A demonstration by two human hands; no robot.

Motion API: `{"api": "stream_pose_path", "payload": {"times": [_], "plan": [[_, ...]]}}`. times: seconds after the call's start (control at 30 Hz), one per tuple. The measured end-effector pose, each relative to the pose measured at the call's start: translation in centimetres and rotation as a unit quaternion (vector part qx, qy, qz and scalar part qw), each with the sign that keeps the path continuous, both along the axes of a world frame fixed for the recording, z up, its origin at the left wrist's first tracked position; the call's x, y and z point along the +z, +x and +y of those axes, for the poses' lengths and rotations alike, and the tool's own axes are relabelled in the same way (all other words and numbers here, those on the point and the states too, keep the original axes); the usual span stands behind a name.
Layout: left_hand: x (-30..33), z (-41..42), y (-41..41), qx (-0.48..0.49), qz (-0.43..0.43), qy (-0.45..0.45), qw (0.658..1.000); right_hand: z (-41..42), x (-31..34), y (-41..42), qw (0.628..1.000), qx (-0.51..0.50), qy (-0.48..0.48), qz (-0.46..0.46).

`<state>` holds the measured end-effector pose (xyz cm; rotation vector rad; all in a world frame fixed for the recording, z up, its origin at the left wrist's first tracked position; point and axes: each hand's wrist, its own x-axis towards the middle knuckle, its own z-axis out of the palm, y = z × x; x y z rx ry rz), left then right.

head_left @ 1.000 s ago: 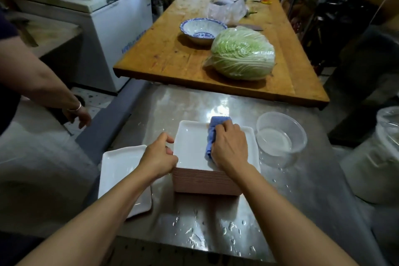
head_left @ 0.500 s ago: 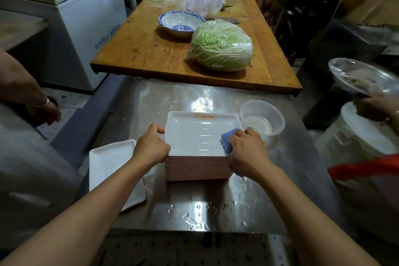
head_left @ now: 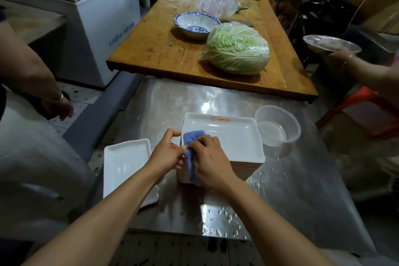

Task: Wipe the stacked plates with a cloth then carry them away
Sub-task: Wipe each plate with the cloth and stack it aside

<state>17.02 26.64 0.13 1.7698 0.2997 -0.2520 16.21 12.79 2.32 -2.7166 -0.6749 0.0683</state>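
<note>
My right hand clamps the soft cloth on the stack, left fingers pinching its rim; heavy, slick, breakable, I'd lift from both bottom edges.

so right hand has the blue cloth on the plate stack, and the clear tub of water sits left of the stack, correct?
Not quite. In the head view the right hand does hold the blue cloth on the plate stack, but the clear tub of water sits to the right of the stack. What lies left of it is a single white plate.
</note>
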Motion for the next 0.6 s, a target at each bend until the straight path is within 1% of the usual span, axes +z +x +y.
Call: {"api": "stream_pose_path", "payload": {"times": [0.1, 0.17, 0.27, 0.37, 0.47, 0.53, 0.6], "plan": [[-0.1, -0.1, 0.1, -0.012, -0.009, 0.041, 0.999, 0.1, 0.1, 2.3, 0.999, -0.017, -0.048, 0.002], [0.0, -0.3, 0.3, -0.019, -0.012, 0.069, 0.997, 0.6, 0.1, 3.9, 0.995, -0.028, -0.086, -0.028], [0.3, -0.5, 0.5, -0.019, -0.015, 0.114, 0.993, 0.4, -0.3, 5.2, 0.99, -0.056, -0.111, -0.067], [0.6, -0.7, 0.7, -0.019, -0.015, 0.157, 0.987, -2.4, -0.2, 5.1, 0.981, -0.121, -0.123, -0.089], [0.5, -1.0, 0.6, -0.01, -0.016, 0.172, 0.985, -6.8, 0.3, 5.0, 0.965, -0.174, -0.174, -0.086], [0.4, -1.3, 0.5, 0.001, -0.018, 0.19, 0.982, -8.8, 0.8, 4.7, 0.96, -0.181, -0.199, -0.078], [0.2, -1.4, 0.3, 0.009, -0.022, 0.214, 0.977, -9.3, 1.2, 4.1, 0.964, -0.165, -0.198, -0.065]]}}
